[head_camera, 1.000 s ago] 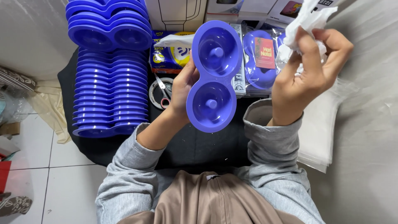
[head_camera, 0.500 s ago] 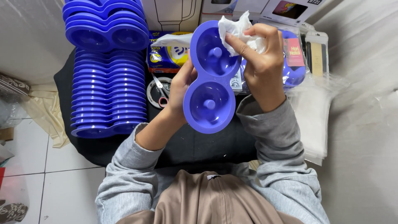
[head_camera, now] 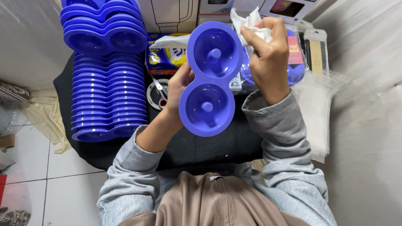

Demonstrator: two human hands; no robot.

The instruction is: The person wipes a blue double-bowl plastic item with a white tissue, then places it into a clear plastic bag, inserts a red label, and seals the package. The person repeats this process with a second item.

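Note:
A blue plastic tray with two round cups (head_camera: 209, 79), each with a small peg in its middle, stands upright in front of me. My left hand (head_camera: 178, 88) grips it at the narrow waist on its left side. My right hand (head_camera: 268, 54) holds a crumpled white tissue (head_camera: 251, 25) at the upper cup's right rim. Grey sleeves cover both my forearms.
A long stack of the same blue trays (head_camera: 106, 96) lies at the left on a black cloth (head_camera: 188, 144). Behind are a yellow and blue packet (head_camera: 165, 56), a tape roll with scissors (head_camera: 157, 94), packaged blue trays (head_camera: 295, 58), boxes, and clear plastic bags (head_camera: 316, 109) at the right.
My right hand brought the tissue down from the upper right to the upper cup of the tray, then shifted it to the cup's right rim. The left hand kept holding the tray.

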